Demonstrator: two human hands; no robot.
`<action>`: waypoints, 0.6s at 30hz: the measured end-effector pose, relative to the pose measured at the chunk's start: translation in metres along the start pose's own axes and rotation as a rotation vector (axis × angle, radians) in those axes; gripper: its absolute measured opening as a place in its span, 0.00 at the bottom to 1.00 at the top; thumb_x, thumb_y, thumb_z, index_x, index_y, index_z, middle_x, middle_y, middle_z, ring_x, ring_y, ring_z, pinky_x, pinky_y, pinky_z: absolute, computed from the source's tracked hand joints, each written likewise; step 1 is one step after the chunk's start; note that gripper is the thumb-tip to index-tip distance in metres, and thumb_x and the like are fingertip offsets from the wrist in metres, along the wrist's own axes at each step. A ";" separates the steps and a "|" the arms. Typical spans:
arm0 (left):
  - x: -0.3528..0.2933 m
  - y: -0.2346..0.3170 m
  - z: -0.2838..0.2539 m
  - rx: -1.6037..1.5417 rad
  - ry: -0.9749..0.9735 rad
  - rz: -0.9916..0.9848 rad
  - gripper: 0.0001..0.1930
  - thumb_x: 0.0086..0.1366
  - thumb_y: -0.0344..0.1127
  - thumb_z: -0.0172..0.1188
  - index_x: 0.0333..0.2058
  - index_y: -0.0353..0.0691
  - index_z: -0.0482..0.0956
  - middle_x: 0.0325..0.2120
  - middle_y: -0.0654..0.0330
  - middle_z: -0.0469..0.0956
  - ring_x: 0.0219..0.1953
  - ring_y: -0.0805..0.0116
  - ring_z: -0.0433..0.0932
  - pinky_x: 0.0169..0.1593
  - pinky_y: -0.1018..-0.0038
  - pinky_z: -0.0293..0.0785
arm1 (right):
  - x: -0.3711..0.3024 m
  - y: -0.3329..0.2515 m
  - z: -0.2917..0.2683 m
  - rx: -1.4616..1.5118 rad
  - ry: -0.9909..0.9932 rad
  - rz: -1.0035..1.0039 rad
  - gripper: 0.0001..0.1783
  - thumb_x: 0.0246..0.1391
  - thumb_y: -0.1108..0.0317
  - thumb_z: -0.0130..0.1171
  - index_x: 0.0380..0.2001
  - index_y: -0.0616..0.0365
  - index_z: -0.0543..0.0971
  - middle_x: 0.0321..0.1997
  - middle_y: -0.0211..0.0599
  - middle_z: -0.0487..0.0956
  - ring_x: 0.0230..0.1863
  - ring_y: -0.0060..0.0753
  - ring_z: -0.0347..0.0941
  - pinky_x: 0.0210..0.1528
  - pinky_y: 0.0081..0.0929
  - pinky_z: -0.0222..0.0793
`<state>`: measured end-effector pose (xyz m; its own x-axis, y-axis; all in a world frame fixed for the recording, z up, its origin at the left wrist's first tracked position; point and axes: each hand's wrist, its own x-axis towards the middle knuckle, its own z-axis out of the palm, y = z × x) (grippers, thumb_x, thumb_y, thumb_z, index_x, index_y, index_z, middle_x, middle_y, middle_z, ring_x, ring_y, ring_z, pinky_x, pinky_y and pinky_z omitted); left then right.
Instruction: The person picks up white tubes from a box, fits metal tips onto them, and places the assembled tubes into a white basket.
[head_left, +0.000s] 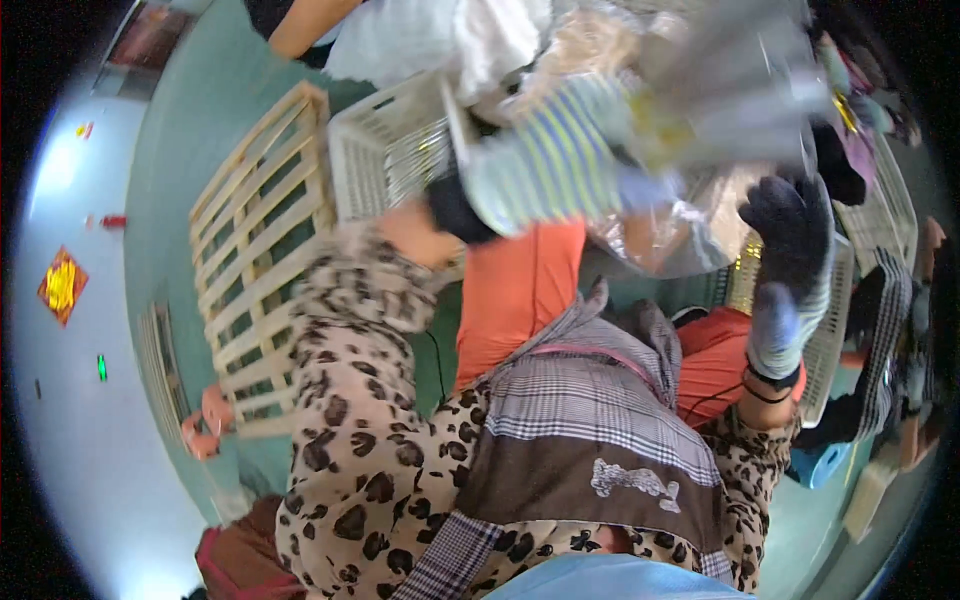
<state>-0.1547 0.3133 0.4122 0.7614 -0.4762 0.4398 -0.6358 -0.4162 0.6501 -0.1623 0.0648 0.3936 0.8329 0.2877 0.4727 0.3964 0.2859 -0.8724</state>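
My left hand [560,155], in a striped knit glove, is blurred by motion at the upper middle. A blurred grey, see-through plastic bag [745,85] with a yellowish patch extends from its fingertips, which seem closed on the bag's near edge. My right hand [790,245] wears a glove with dark fingers and a bluish thumb. It is raised to the right of the bag, its fingers stretched upward and nothing visible in them. Below and between the hands lies a clear plastic bag [655,235] with pale tan contents I cannot make out.
A white plastic crate [345,165] with shiny gold pieces stands left of my left hand, beside a wooden pallet [255,260]. Another pale crate [825,345] is by my right wrist. Striped dark textiles [880,330] hang at the right. Another person's arm [310,25] shows at the top.
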 end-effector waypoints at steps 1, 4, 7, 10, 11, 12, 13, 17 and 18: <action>-0.010 -0.004 -0.027 0.252 0.134 0.006 0.10 0.55 0.43 0.56 0.30 0.44 0.76 0.23 0.65 0.76 0.20 0.60 0.71 0.25 0.68 0.66 | -0.007 0.009 -0.012 -0.074 -0.008 0.062 0.34 0.49 0.71 0.55 0.59 0.65 0.56 0.51 0.44 0.71 0.49 0.35 0.69 0.53 0.30 0.63; -0.064 -0.059 -0.089 0.137 0.166 -0.293 0.18 0.54 0.41 0.62 0.41 0.38 0.76 0.35 0.61 0.79 0.36 0.73 0.78 0.42 0.78 0.73 | -0.025 0.038 -0.033 -0.191 0.038 0.297 0.23 0.54 0.69 0.50 0.52 0.67 0.67 0.39 0.39 0.76 0.38 0.27 0.71 0.45 0.25 0.65; -0.146 -0.106 -0.093 0.431 -0.036 -0.575 0.16 0.51 0.37 0.62 0.37 0.35 0.74 0.26 0.55 0.77 0.28 0.66 0.74 0.37 0.71 0.71 | -0.030 0.054 -0.035 -0.201 0.041 0.388 0.17 0.55 0.75 0.48 0.49 0.64 0.71 0.35 0.35 0.78 0.34 0.22 0.71 0.41 0.20 0.67; -0.248 -0.189 -0.036 0.415 -0.250 -0.782 0.14 0.48 0.41 0.58 0.31 0.38 0.75 0.27 0.47 0.76 0.31 0.46 0.74 0.35 0.61 0.72 | -0.033 0.064 -0.040 -0.239 0.023 0.467 0.16 0.55 0.74 0.48 0.47 0.63 0.73 0.35 0.32 0.78 0.34 0.20 0.72 0.40 0.19 0.67; -0.277 -0.202 -0.024 0.461 -0.408 -0.893 0.15 0.47 0.40 0.60 0.32 0.37 0.75 0.28 0.46 0.76 0.32 0.47 0.75 0.36 0.61 0.72 | -0.033 0.067 -0.038 -0.262 0.019 0.502 0.16 0.55 0.73 0.48 0.47 0.63 0.73 0.34 0.32 0.78 0.33 0.20 0.72 0.40 0.19 0.67; -0.293 -0.212 -0.005 0.355 -0.316 -0.886 0.16 0.45 0.38 0.62 0.33 0.37 0.75 0.29 0.46 0.76 0.34 0.48 0.75 0.38 0.62 0.72 | -0.032 0.070 -0.041 -0.305 0.029 0.536 0.15 0.56 0.73 0.49 0.47 0.62 0.73 0.34 0.32 0.78 0.33 0.20 0.72 0.40 0.19 0.67; -0.319 -0.222 -0.001 0.347 -0.277 -0.965 0.19 0.43 0.37 0.64 0.35 0.37 0.75 0.29 0.47 0.77 0.33 0.51 0.75 0.39 0.65 0.71 | -0.031 0.072 -0.039 -0.288 0.013 0.510 0.15 0.56 0.73 0.49 0.47 0.62 0.74 0.33 0.31 0.78 0.32 0.20 0.72 0.39 0.19 0.68; -0.335 -0.254 0.051 -0.004 -0.051 -1.188 0.22 0.45 0.38 0.64 0.41 0.38 0.74 0.32 0.51 0.78 0.32 0.58 0.75 0.40 0.68 0.71 | -0.050 0.077 -0.066 -0.373 0.022 0.562 0.14 0.56 0.73 0.48 0.46 0.62 0.74 0.33 0.31 0.78 0.33 0.19 0.71 0.39 0.18 0.67; -0.342 -0.260 0.046 0.054 -0.118 -1.133 0.22 0.45 0.39 0.64 0.40 0.38 0.74 0.32 0.51 0.78 0.32 0.58 0.75 0.39 0.68 0.71 | -0.052 0.079 -0.066 -0.381 0.044 0.588 0.15 0.56 0.73 0.48 0.46 0.63 0.73 0.33 0.32 0.77 0.32 0.19 0.71 0.38 0.18 0.67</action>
<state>-0.2552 0.5484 0.0642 0.8864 0.1258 -0.4456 0.4027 -0.6846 0.6076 -0.1490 0.0119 0.2919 0.9624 0.2564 -0.0899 -0.0243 -0.2481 -0.9684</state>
